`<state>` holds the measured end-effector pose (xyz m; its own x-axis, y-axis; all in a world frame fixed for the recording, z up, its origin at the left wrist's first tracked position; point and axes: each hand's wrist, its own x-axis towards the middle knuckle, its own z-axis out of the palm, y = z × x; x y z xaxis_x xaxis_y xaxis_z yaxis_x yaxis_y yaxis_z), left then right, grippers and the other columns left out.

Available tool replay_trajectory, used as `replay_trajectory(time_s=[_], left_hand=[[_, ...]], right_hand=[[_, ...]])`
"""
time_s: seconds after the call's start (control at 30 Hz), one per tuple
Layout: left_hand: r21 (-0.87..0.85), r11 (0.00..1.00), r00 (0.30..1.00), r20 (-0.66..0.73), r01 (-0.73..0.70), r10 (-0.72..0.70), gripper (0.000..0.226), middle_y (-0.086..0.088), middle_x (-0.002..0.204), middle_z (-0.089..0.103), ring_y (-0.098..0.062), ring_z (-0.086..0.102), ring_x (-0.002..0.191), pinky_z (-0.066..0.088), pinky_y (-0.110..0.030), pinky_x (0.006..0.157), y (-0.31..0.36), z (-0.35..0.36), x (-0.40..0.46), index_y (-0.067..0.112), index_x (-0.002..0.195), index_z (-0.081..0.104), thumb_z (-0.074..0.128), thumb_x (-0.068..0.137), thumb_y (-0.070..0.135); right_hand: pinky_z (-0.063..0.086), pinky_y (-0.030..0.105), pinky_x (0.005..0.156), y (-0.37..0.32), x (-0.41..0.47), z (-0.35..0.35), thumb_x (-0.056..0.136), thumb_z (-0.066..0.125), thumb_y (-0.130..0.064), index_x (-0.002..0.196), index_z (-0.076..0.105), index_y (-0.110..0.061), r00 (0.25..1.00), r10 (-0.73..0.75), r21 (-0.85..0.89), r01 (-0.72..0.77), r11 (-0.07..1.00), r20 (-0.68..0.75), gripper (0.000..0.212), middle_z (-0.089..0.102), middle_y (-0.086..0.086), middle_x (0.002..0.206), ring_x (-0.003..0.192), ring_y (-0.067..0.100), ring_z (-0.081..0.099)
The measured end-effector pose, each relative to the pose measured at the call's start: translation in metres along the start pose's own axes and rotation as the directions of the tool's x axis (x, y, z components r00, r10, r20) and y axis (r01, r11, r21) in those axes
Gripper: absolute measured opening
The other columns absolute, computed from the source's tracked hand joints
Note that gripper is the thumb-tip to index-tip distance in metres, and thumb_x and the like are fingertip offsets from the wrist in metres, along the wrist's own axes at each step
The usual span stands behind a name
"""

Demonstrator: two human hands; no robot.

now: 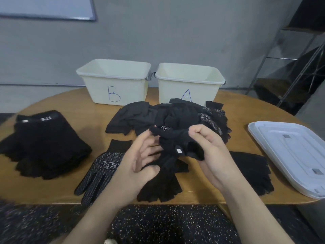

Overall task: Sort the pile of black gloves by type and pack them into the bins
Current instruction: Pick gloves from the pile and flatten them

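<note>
Both hands work one black glove (173, 147) above the counter (58, 196): your right hand (213, 155) pinches its cuff, your left hand (140, 166) cups it loosely from below. Spread the glove flat to read its type before choosing bin A (189, 85) or bin B (114, 83); the unsorted pile (168, 115) waits behind.

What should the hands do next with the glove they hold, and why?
Probably lay the held glove on the fingerless stack just beneath: right hand pinches its cuff, left hand supports it, and both bins show nothing inside from here.
</note>
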<state>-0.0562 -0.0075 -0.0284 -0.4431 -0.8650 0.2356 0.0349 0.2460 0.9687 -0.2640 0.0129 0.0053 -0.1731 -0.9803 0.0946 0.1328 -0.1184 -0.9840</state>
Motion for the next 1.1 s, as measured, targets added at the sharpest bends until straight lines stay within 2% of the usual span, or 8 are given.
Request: replay_trajectory(time_s=[0.1, 0.33, 0.47, 0.57, 0.7, 0.9, 1.03, 1.1], left_hand=[[-0.004, 0.999, 0.999, -0.026, 0.039, -0.039, 0.076, 0.021, 0.138, 0.062, -0.004, 0.055, 0.133, 0.046, -0.02, 0.107, 0.009, -0.006, -0.008, 0.032, 0.147, 0.044, 0.073, 0.077, 0.039], [0.105, 0.988, 0.989, -0.105, 0.114, -0.103, 0.048, 0.006, 0.116, 0.076, -0.01, 0.068, 0.115, 0.051, -0.034, 0.103, 0.011, -0.013, -0.002, 0.031, 0.128, 0.062, 0.082, 0.086, 0.017], [0.001, 0.993, 0.974, -0.195, 0.118, -0.115, 0.009, -0.004, 0.097, 0.078, -0.018, 0.074, 0.096, 0.059, -0.036, 0.087, 0.012, -0.011, 0.002, 0.011, 0.099, 0.073, 0.074, 0.09, 0.01], [-0.111, 0.986, 0.949, -0.275, 0.125, -0.151, 0.011, -0.004, 0.101, 0.079, -0.021, 0.075, 0.1, 0.059, -0.046, 0.092, 0.015, -0.008, 0.005, 0.012, 0.101, 0.076, 0.071, 0.094, 0.018], [-0.159, 0.976, 0.921, -0.337, 0.149, -0.196, 0.017, -0.007, 0.099, 0.079, -0.026, 0.076, 0.099, 0.058, -0.057, 0.093, 0.015, -0.008, 0.008, 0.013, 0.096, 0.077, 0.071, 0.094, 0.029], [-0.208, 0.97, 0.92, -0.342, 0.126, -0.193, 0.019, -0.006, 0.098, 0.079, -0.022, 0.076, 0.097, 0.06, -0.045, 0.089, 0.016, -0.009, 0.009, 0.009, 0.106, 0.07, 0.067, 0.097, 0.026], [-0.164, 0.979, 0.916, -0.361, 0.123, -0.175, 0.024, 0.005, 0.061, 0.065, -0.003, 0.061, 0.055, 0.05, -0.018, 0.056, 0.014, -0.012, 0.009, 0.009, 0.082, 0.06, 0.062, 0.101, 0.024], [-0.171, 0.979, 0.912, -0.374, 0.109, -0.167, 0.022, -0.005, 0.064, 0.068, -0.013, 0.06, 0.05, 0.051, -0.024, 0.049, 0.014, -0.014, 0.009, 0.007, 0.084, 0.062, 0.06, 0.101, 0.02]], right_hand=[[0.05, 0.033, 0.068, 0.0, -0.004, 0.01, 0.103, 0.054, -0.01, 0.09, 0.064, -0.013, 0.994, 0.111, 0.044, -0.111, 0.993, 0.018, 0.017, 0.067, 0.011, 0.09, 0.08, 0.021, 0.064], [0.048, 0.028, 0.057, 0.006, -0.009, 0.025, 0.103, 0.057, -0.023, 0.098, 0.067, -0.006, 0.953, 0.282, 0.039, -0.288, 0.957, 0.114, 0.02, 0.067, 0.013, 0.086, 0.074, 0.021, 0.059], [0.045, 0.031, 0.061, 0.006, -0.007, 0.021, 0.095, 0.062, -0.051, 0.105, 0.07, -0.008, 0.937, 0.268, 0.05, -0.286, 0.957, 0.225, 0.044, 0.061, 0.013, 0.086, 0.07, 0.02, 0.054], [0.046, 0.032, 0.066, 0.007, -0.007, 0.016, 0.078, 0.074, -0.07, 0.111, 0.066, -0.006, 0.931, 0.235, -0.015, -0.241, 0.971, 0.279, 0.073, 0.062, 0.013, 0.086, 0.072, 0.02, 0.056], [0.05, 0.046, 0.085, 0.009, -0.007, 0.015, 0.095, 0.068, -0.042, 0.118, 0.072, -0.011, 0.964, 0.173, -0.15, -0.144, 0.978, 0.204, 0.04, 0.067, 0.028, 0.122, 0.1, 0.036, 0.064], [0.055, 0.047, 0.101, 0.006, -0.007, 0.018, 0.104, 0.052, -0.022, 0.125, 0.071, -0.013, 0.986, 0.1, -0.07, -0.091, 0.993, 0.137, 0.03, 0.074, 0.007, 0.122, 0.118, 0.027, 0.068], [0.058, 0.039, 0.099, 0.001, -0.007, 0.018, 0.107, 0.047, -0.017, 0.13, 0.065, -0.005, 0.999, 0.0, 0.073, -0.003, 0.997, 0.042, 0.033, 0.073, 0.01, 0.126, 0.12, 0.025, 0.068], [0.058, 0.039, 0.095, -0.004, -0.006, 0.013, 0.107, 0.046, -0.019, 0.132, 0.064, -0.004, 0.999, -0.037, 0.133, 0.041, 0.99, -0.038, 0.034, 0.072, 0.012, 0.127, 0.12, 0.026, 0.068]])
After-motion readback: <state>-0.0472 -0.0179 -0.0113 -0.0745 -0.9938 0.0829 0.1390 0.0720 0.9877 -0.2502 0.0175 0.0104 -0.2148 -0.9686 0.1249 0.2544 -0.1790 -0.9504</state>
